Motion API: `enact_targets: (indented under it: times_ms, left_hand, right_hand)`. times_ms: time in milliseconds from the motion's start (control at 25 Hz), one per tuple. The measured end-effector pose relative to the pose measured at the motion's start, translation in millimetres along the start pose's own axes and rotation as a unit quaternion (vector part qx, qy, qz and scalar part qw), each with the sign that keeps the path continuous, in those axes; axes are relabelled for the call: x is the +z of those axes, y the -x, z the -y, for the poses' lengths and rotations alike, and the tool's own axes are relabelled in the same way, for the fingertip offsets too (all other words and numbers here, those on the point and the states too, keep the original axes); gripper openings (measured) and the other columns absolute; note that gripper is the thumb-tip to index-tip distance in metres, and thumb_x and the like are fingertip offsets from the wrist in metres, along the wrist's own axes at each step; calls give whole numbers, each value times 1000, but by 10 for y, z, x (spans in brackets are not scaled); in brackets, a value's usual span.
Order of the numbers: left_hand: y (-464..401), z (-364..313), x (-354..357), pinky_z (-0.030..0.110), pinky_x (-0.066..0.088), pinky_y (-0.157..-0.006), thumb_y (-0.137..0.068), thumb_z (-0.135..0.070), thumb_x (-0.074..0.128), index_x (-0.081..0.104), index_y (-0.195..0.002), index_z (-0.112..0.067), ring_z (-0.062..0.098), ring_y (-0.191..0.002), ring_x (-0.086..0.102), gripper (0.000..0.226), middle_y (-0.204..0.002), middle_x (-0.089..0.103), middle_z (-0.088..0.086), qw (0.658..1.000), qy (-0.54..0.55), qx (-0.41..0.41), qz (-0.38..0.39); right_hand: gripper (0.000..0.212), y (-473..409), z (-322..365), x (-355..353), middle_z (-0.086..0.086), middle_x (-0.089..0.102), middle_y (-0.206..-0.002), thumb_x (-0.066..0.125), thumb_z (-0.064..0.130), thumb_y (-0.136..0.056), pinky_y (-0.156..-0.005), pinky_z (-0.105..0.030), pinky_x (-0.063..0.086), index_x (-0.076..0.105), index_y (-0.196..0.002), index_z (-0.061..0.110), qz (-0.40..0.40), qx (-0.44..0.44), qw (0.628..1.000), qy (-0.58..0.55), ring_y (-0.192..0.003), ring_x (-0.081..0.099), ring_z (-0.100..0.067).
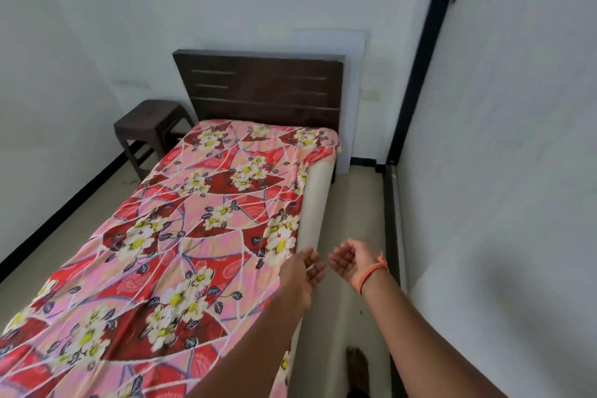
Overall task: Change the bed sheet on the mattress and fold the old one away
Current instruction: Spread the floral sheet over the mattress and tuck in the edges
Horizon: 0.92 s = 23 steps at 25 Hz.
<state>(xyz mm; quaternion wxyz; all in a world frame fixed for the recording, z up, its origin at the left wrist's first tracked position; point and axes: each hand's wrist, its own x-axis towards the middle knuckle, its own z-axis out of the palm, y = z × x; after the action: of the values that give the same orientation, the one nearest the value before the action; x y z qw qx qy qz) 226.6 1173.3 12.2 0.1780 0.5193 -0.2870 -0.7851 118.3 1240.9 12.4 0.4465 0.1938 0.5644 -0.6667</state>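
Head view showed no readable writing. From the left: a dark plastic stool (151, 126) against the white wall, a dark wooden headboard (261, 87), and the floral red-pink bed sheet (181, 236) spread over the pale mattress (315, 203). The left hand (303, 271) and right hand (350, 258) hovered beside the mattress edge, fingers relaxed, grasping nothing.

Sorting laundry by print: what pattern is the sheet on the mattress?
The bed sheet is pink and red with white-and-yellow flowers; head view.
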Motion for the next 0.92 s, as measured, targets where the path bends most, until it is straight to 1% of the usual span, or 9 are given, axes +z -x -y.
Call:
enact_targets:
  times_ms: [80, 360, 440, 600, 720, 760, 840, 880, 920]
  left_hand:
    - [-325, -146, 196, 36, 54, -83, -100, -13, 52, 64, -114, -5, 27, -86, 65, 21, -100, 68, 12, 999, -19, -13, -38]
    - [-1898, -962, 1283, 39, 56, -87, -99, -15, 53, 66, -110, -7, 29, -92, 69, 19, -105, 71, 13, 992, -15, -62, -111]
    - [-2391, -1095, 1481, 39, 55, -87, -98, -15, 54, 65, -111, -6, 31, -95, 68, 19, -109, 70, 14, 987, 21, -92, -127]
    - [-3882, -1213, 1871, 35, 52, -76, -97, -13, 55, 63, -113, -3, 29, -87, 64, 21, -103, 67, 15, 972, 90, -148, -159]
    - [-4903, -1230, 2177, 34, 49, -73, -100, -19, 50, 61, -113, -3, 27, -82, 61, 23, -101, 63, 14, 953, 165, -192, -169]
    - [-5145, -1230, 2231, 33, 48, -75, -102, -21, 47, 58, -123, -5, 29, -90, 63, 29, -108, 64, 15, 941, 210, -199, -178]
    - [-5574, -1254, 2320, 31, 45, -82, -105, -25, 42, 47, -142, -9, 33, -119, 59, 41, -135, 58, 16, 918, 282, -197, -195]
    - [-5801, -1281, 2355, 31, 45, -84, -105, -26, 42, 51, -138, -9, 30, -119, 59, 38, -132, 59, 14, 909, 309, -188, -208]
    - [-5994, -1327, 2371, 31, 46, -84, -105, -28, 42, 58, -121, -8, 26, -106, 62, 29, -116, 63, 9, 899, 329, -182, -224]
  right_hand:
    - [33, -396, 294, 198, -4, 58, -43, 43, 24, -100, -41, -25, 53, 52, -71, 10, 14, 25, 1000, 7, -38, 60, -19]
    - [31, -2164, 1713, 1183, -1, 57, -42, 40, 23, -101, -43, -23, 51, 49, -74, 12, 25, 66, 995, 67, -37, 57, -16]
    - [30, -2681, 1891, 1351, -3, 60, -46, 43, 25, -101, -48, -27, 52, 52, -76, 11, 23, 93, 993, 72, -46, 60, -18]
    - [33, -4074, 2149, 1591, -3, 59, -47, 43, 26, -101, -55, -29, 47, 52, -73, 10, -27, 136, 985, 102, -46, 58, -18]
    - [32, -5133, 2284, 1757, -5, 59, -51, 44, 29, -101, -57, -30, 46, 50, -75, 11, -61, 166, 977, 118, -56, 56, -21]
    - [33, -5400, 2325, 1824, -4, 59, -48, 44, 30, -101, -57, -31, 46, 50, -74, 12, -60, 172, 976, 120, -55, 57, -21]
    - [35, -5926, 2419, 2018, -1, 57, -43, 45, 33, -101, -56, -30, 43, 49, -72, 12, -52, 180, 974, 131, -43, 56, -15]
    - [38, -6221, 2451, 2123, 0, 54, -40, 45, 33, -101, -54, -28, 41, 48, -70, 11, -50, 184, 971, 142, -36, 53, -12]
    - [40, -6478, 2476, 2224, 0, 51, -39, 46, 34, -101, -52, -27, 39, 47, -68, 11, -51, 185, 969, 153, -32, 49, -11]
